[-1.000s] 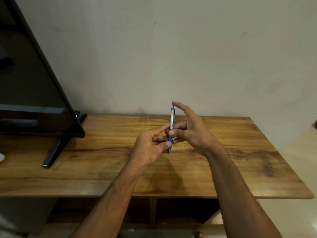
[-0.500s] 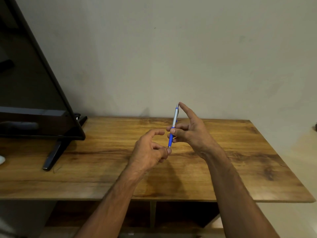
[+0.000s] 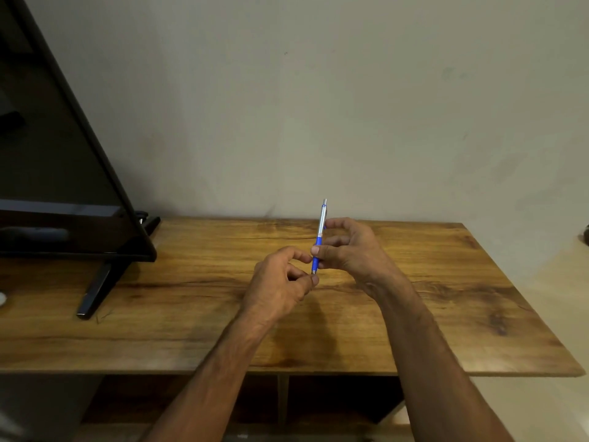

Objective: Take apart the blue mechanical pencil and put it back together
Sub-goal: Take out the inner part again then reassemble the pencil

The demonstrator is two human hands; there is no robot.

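The blue mechanical pencil (image 3: 320, 237) has a silver upper barrel and a blue grip. It stands nearly upright in the air above the table, tip down. My right hand (image 3: 345, 250) holds it around the blue grip with thumb and fingers. My left hand (image 3: 282, 279) is just below and to the left, its thumb and forefinger pinching the metal tip at the pencil's lower end. The tip itself is mostly hidden by those fingers.
A wooden table (image 3: 191, 301) stands against a plain wall. A black television (image 3: 57, 173) on a black stand (image 3: 95, 291) fills the left side. Open shelves lie under the tabletop. The table's right edge drops to a pale floor.
My right forefinger has come off the pencil's top and curled down beside the barrel. My left fingers have closed in on the tip. The pencil stays almost upright.
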